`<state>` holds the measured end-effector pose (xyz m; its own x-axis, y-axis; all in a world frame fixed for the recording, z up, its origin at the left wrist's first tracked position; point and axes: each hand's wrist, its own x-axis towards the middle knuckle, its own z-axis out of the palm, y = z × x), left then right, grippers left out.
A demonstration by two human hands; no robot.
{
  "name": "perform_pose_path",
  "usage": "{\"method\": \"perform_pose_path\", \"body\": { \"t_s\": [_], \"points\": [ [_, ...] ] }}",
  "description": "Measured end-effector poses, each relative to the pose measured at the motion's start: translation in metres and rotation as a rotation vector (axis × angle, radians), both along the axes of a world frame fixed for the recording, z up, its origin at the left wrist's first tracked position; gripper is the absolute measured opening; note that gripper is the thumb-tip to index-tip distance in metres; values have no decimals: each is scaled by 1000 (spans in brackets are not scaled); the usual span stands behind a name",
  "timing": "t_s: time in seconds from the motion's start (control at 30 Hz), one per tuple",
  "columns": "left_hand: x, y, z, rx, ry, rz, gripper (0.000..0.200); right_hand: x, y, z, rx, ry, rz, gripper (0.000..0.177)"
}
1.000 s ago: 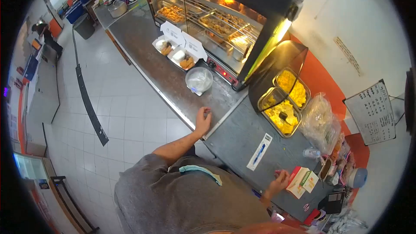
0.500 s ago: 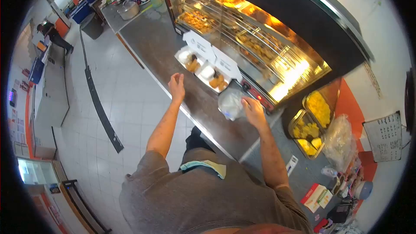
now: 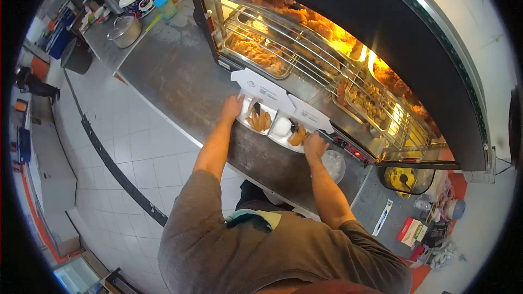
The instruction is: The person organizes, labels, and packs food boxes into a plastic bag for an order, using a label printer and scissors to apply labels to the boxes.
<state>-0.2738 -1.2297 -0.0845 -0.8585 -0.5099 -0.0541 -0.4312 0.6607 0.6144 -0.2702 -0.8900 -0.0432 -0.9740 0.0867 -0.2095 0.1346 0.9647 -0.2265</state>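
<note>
Two white takeaway boxes stand side by side on the counter with their lids up. The left box [image 3: 246, 120] holds fried chicken pieces [image 3: 260, 121] and something white and dark. In the right box [image 3: 278, 140] lie a round white mound like rice [image 3: 281, 126], a dark item and fried chicken [image 3: 298, 136]. My left hand [image 3: 232, 108] is closed on the left box's outer end. My right hand [image 3: 315, 147] closes at the right box's outer end, its fingertips partly hidden. A clear plastic bowl [image 3: 334, 165] sits just beside my right wrist.
Behind the boxes stands a lit glass food warmer [image 3: 357, 130] with trays of fried food. Pots [image 3: 125, 31] and tubs are at the counter's far left. A tray of yellow food [image 3: 402, 178], a red-and-white carton [image 3: 412, 232] and plastic bags are at right. A person [image 3: 37, 83] stands far left.
My right hand has left the clear bowl and moved to the right box. My left hand has come down from the air onto the left box. The view has shifted closer to the warmer.
</note>
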Motion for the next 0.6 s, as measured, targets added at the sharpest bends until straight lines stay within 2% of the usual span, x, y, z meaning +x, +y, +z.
{"method": "perform_pose_path", "body": {
  "t_s": [0.07,0.1,0.17,0.2,0.23,0.27,0.3,0.33,0.37,0.4,0.43,0.47,0.5,0.53,0.6],
  "points": [
    [5,-7,13,169,-124,57,46,6,-17,0,-10,33,-16,29],
    [10,-14,11,164,-124,46,46,7,-25,2,-136,65,-50,27],
    [24,-41,-5,116,-70,93,44,9,-41,1,-370,189,-64,22],
    [34,-62,-31,76,-25,69,40,12,-44,-1,-447,268,37,21],
    [48,-78,-44,185,187,-34,35,16,-45,-4,-513,360,121,19],
    [62,-80,-38,40,218,-73,30,18,-47,-27,-568,445,85,16],
    [74,-101,-65,-209,277,-248,32,18,-49,-28,-666,408,68,14],
    [88,-98,-48,-203,140,-226,35,24,-50,-39,-628,478,57,12],
    [97,-128,-95,-91,30,-210,35,31,-47,-18,-576,464,79,12],
    [109,-129,-84,-168,69,-268,31,32,-44,-20,-605,430,44,14],
    [111,-89,-22,197,-16,-41,32,32,-38,-33,-663,436,61,17],
    [132,-93,-33,-82,159,-246,41,43,-27,-24,-686,328,38,22],
    [117,-92,-10,64,79,-193,47,37,-29,-5,-678,349,25,25],
    [127,-94,-20,30,106,-214,55,49,-13,9,-673,382,40,27],
    [135,-27,68,110,137,-278,59,72,17,33,-708,362,-42,29]
  ]
}}
